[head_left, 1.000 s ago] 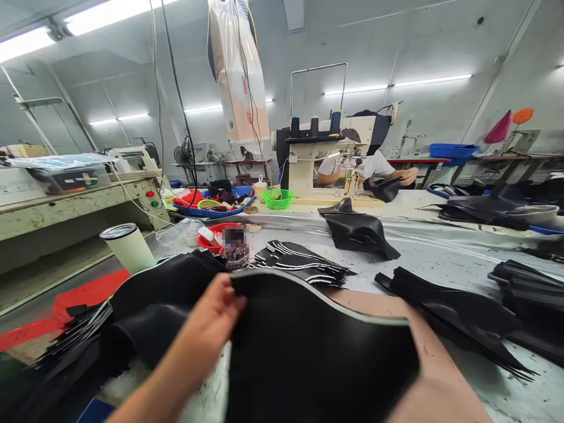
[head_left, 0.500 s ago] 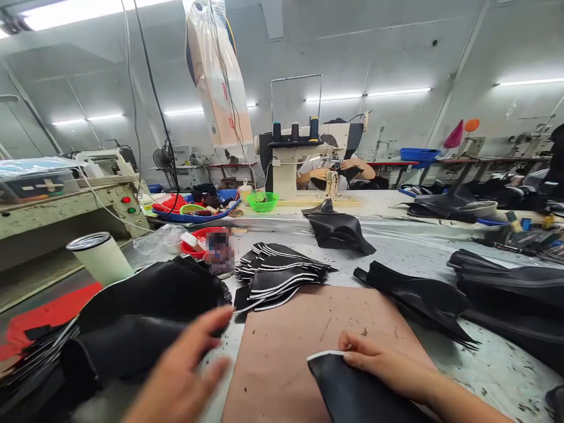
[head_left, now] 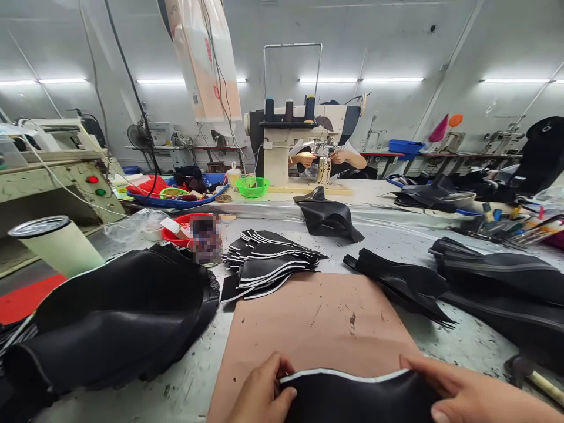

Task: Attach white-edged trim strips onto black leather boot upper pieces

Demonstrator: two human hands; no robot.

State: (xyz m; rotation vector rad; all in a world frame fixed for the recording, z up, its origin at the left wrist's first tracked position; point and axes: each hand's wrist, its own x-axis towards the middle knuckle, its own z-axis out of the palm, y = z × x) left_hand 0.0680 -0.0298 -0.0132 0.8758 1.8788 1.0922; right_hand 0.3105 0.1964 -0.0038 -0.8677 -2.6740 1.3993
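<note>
Between my two hands is a black leather piece (head_left: 352,396) with a white strip along its top edge. My left hand (head_left: 262,390) pinches its left corner between thumb and fingers. At the opposite corner my right hand (head_left: 467,390) grips it, thumb below and fingers over the edge. The piece's lower part runs out of view. Under it lies a pinkish-brown board (head_left: 308,317) dotted with dark scraps. Just past the board sits a fanned stack of white-edged black pieces (head_left: 273,261). Larger black leather pieces (head_left: 127,317) are heaped to the left.
More black pieces (head_left: 400,282) lie right of the board, with another stack (head_left: 497,276) beyond. A pale tumbler (head_left: 66,247) and a red basket (head_left: 176,229) stand at left. A hammer-like tool (head_left: 537,382) lies at lower right. Across the table, a person works at a sewing machine (head_left: 277,158).
My left hand has come right from beside the black heap and taken hold of the leather piece's left corner. The white-edged side now stretches between both hands. The view has shifted slightly right.
</note>
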